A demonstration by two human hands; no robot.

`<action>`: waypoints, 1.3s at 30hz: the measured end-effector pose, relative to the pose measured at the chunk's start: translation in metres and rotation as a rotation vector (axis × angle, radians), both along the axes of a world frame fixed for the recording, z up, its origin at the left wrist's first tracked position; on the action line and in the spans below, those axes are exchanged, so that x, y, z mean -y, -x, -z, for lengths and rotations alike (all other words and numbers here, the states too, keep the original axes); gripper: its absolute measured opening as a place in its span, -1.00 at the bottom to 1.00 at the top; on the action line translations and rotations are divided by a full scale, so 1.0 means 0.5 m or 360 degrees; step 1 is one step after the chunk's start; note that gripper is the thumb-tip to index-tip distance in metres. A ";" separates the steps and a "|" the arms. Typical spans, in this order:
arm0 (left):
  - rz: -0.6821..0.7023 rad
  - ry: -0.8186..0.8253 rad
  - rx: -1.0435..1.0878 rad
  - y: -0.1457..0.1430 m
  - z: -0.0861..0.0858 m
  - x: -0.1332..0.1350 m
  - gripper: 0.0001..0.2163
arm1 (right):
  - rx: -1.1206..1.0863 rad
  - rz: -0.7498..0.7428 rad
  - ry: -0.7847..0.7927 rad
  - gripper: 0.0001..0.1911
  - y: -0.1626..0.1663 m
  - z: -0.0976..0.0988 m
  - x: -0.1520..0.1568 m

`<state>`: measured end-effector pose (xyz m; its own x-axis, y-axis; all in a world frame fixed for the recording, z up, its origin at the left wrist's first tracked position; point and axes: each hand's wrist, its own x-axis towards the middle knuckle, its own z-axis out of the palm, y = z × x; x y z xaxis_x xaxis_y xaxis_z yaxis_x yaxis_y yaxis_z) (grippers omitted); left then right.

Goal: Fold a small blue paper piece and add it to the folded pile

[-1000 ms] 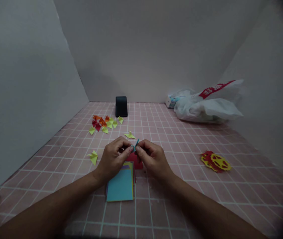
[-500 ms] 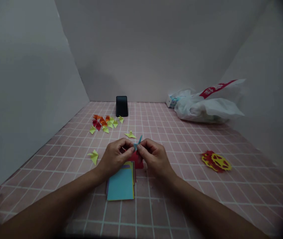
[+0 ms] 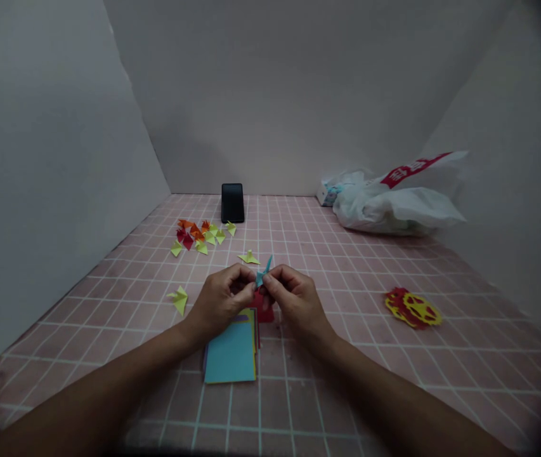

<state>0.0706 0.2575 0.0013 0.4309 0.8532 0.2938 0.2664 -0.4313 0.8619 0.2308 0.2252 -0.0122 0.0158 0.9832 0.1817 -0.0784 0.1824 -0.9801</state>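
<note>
Between my fingertips is a small folded piece of light-blue paper [image 3: 259, 278], with a thin point sticking up to the right. My left hand [image 3: 226, 298] pinches its left side with thumb and forefinger. My right hand [image 3: 295, 301] pinches it on the right, below the thin point. Parts of the paper are covered by the fingers. Under my left wrist lies a stack of coloured paper squares [image 3: 230, 353], light blue on top with yellow and purple edges showing. Red paper [image 3: 264, 310] lies below my hands, partly hidden.
Beyond my hands sits a yellow paper crane [image 3: 250, 257]; another yellow crane [image 3: 179, 300] lies left. Several red, orange and yellow cranes [image 3: 197, 232] cluster near a black phone [image 3: 233, 203]. Red and yellow paper cut-outs [image 3: 413, 308] lie right. A white plastic bag [image 3: 389, 208] and tissue box [image 3: 328, 193] stand behind.
More of the blue paper shows between my fingertips, and its thin point reaches slightly higher. Both hands stay in nearly the same place, still pinching it.
</note>
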 end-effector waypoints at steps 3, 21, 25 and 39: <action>-0.0021 -0.0052 -0.0002 0.001 0.003 -0.003 -0.95 | 0.0131 -0.0005 -0.0030 -0.74 -0.002 0.003 -0.001; 0.0132 0.0485 0.0528 -0.001 0.001 -0.004 -0.86 | -0.0099 -0.0201 0.0036 -0.80 0.000 -0.002 -0.004; 0.0046 0.0300 0.0399 0.002 0.001 -0.002 -0.90 | -0.0008 -0.0156 0.0005 -0.78 -0.002 -0.003 -0.003; 0.0027 0.0419 0.0385 0.002 -0.002 0.001 -0.83 | 0.0118 -0.0092 0.0012 -0.77 0.000 0.000 -0.002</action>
